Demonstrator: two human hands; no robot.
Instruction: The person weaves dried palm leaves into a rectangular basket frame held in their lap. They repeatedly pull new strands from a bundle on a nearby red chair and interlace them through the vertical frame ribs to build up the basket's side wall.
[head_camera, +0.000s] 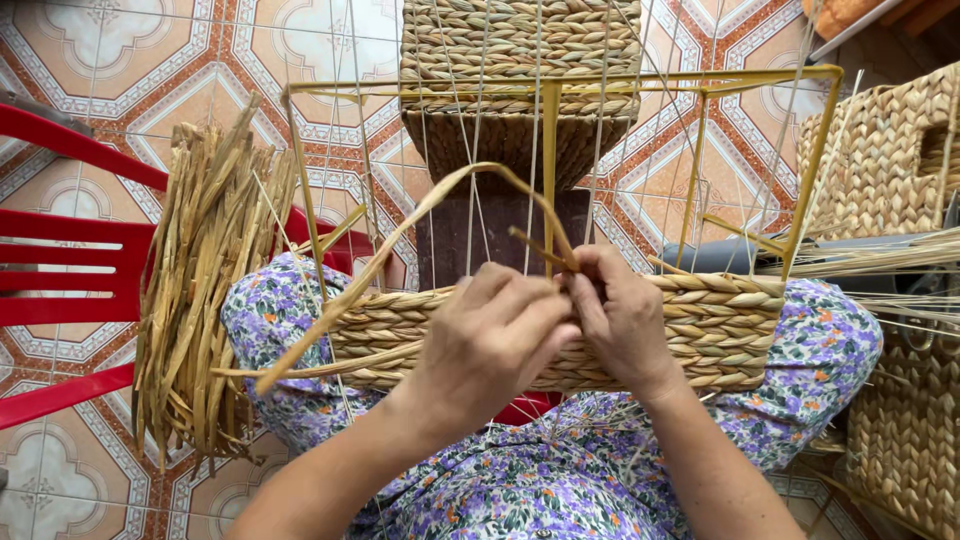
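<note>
- Head view: half-woven basket (700, 330) lay across the lap, long axis left to right.
- Right hand (620, 320), grip pinched on the straw strand (400, 235) at the top row; strand looped up and leftward.
- Left hand (490, 345), grip closed on the weave just beside it.

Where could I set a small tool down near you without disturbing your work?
Bare tiled floor shows at upper left, beyond the red chair, and at lower left under it. Elsewhere is crowded: the straw bundle at the left knee, both hands on the half-woven basket, finished baskets on the right.
</note>
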